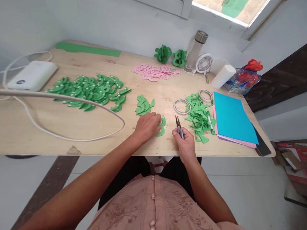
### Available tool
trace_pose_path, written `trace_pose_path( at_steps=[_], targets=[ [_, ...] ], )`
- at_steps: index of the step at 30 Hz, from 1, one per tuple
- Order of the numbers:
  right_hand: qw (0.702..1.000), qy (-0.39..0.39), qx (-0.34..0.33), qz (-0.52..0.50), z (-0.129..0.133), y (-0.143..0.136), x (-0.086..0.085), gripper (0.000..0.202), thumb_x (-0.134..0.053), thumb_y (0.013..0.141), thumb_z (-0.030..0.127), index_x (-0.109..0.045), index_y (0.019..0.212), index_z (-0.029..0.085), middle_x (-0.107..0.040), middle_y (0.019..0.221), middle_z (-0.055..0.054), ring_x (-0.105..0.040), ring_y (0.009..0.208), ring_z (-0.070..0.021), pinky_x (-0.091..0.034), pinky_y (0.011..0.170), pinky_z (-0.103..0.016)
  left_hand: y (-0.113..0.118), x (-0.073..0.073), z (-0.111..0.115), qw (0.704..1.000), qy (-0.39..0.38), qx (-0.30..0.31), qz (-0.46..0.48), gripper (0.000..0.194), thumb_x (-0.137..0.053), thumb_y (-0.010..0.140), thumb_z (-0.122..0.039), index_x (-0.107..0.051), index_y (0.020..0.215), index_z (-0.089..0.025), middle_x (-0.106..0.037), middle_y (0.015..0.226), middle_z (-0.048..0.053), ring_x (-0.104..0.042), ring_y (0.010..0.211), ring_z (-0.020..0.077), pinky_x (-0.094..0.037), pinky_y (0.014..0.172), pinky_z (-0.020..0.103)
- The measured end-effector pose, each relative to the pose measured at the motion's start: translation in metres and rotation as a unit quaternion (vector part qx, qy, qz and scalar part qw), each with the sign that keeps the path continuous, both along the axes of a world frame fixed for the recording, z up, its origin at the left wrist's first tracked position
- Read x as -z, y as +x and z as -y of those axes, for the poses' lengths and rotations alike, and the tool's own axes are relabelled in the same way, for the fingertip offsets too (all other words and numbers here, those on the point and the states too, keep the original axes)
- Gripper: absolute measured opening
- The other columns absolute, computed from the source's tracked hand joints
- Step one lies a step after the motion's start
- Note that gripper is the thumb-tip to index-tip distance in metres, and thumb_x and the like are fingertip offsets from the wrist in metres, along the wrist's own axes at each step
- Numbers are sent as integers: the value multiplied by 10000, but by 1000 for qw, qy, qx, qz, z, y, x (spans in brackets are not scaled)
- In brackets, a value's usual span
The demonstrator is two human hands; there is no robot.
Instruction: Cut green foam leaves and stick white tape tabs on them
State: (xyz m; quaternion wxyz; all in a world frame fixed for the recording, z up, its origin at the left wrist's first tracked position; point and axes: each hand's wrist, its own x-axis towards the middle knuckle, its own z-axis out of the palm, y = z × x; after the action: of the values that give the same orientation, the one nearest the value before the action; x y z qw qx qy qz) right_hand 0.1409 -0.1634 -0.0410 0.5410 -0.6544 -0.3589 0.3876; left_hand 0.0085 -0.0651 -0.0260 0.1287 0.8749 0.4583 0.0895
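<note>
My left hand (148, 126) rests over a curved green paper piece (162, 127) that carries a small white patch. Its fingers are bent onto the piece, and whether they pinch it is hidden. In my right hand (184, 140) is a pair of small scissors (179, 125), blades pointing away from me. Just beyond my left hand lies a small stack of green cutouts (144, 104). A large pile of curved green pieces (88, 91) with white patches spreads to the left. Green scraps (200, 116) are heaped right of the scissors.
Two tape rolls (182, 106) (205, 95) lie near the scraps. Coloured sheets (235, 118) are at the right. Pink cutouts (154, 72), green paper ornaments (163, 53), a bottle (195, 51) and a fan (203, 63) are at the back. A white cable (96, 139) loops across the left.
</note>
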Motion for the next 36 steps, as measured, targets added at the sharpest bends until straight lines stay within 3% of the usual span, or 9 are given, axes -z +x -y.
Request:
trace_pose_path(
  at_steps=[6, 8, 11, 13, 15, 22, 27, 33, 36],
  targets=[
    [1000, 3, 3, 7, 1, 1, 1, 185, -613, 714, 365, -573, 718, 184, -456, 600, 31, -407, 586, -117, -322, 509, -217, -6, 4, 6, 978, -111, -65, 164, 61, -549, 702, -189, -526, 654, -217, -653, 676, 11, -616, 669, 200, -415, 581, 295],
    [1000, 6, 3, 10, 0, 1, 2, 190, -615, 713, 372, -573, 706, 187, -461, 595, 32, -413, 584, -119, -325, 514, -221, -10, 5, 10, 943, -180, -86, 267, 63, -573, 707, -226, -528, 666, -213, -667, 695, 5, -639, 682, 190, -455, 622, 297],
    [1000, 10, -3, 14, 0, -1, 2, 189, -613, 718, 370, -572, 697, 187, -465, 593, 35, -412, 577, -117, -327, 520, -223, -16, 2, 19, 861, -294, -110, 400, 119, -614, 698, -258, -514, 666, -201, -669, 691, 2, -676, 729, 197, -490, 685, 309],
    [1000, 13, -10, 15, 0, -3, 0, 173, -608, 729, 354, -572, 706, 187, -468, 598, 38, -404, 568, -110, -325, 521, -220, -18, -3, 24, 812, -357, -122, 445, 141, -633, 686, -254, -507, 661, -196, -651, 641, -11, -689, 730, 203, -497, 699, 315],
    [1000, 18, -17, 19, 1, -6, -3, 156, -602, 739, 340, -576, 723, 187, -482, 611, 39, -393, 555, -102, -321, 516, -218, -19, -9, 27, 785, -392, -128, 462, 143, -649, 670, -238, -513, 662, -194, -633, 599, -26, -688, 698, 197, -498, 696, 316],
    [997, 13, -72, 11, 5, -12, -10, 169, -629, 719, 351, -627, 751, 185, -553, 637, 22, -477, 611, -127, -350, 547, -231, -20, -20, 29, 777, -403, -114, 470, 143, -677, 633, -213, -539, 650, -179, -607, 569, -35, -629, 598, 147, -474, 626, 278],
    [999, 15, -29, -10, 4, -17, -7, 163, -643, 711, 335, -620, 711, 173, -518, 601, 37, -423, 569, -107, -332, 534, -222, -17, -19, 32, 750, -415, -119, 501, 159, -701, 623, -216, -562, 682, -168, -602, 611, -40, -600, 602, 119, -454, 636, 253],
    [999, 22, 22, -30, 4, -21, -6, 165, -648, 704, 328, -613, 703, 167, -506, 597, 39, -404, 570, -102, -327, 536, -217, -16, -14, 47, 718, -444, -151, 515, 231, -696, 676, -283, -619, 862, -169, -670, 706, -4, -607, 683, 137, -435, 682, 260],
    [999, 25, 22, -31, 5, -22, -5, 156, -644, 709, 321, -612, 706, 168, -500, 596, 41, -403, 573, -102, -330, 538, -216, -15, -11, 53, 713, -452, -161, 511, 194, -701, 673, -290, -644, 810, -165, -667, 723, -6, -583, 687, 123, -410, 663, 237]
  ],
)
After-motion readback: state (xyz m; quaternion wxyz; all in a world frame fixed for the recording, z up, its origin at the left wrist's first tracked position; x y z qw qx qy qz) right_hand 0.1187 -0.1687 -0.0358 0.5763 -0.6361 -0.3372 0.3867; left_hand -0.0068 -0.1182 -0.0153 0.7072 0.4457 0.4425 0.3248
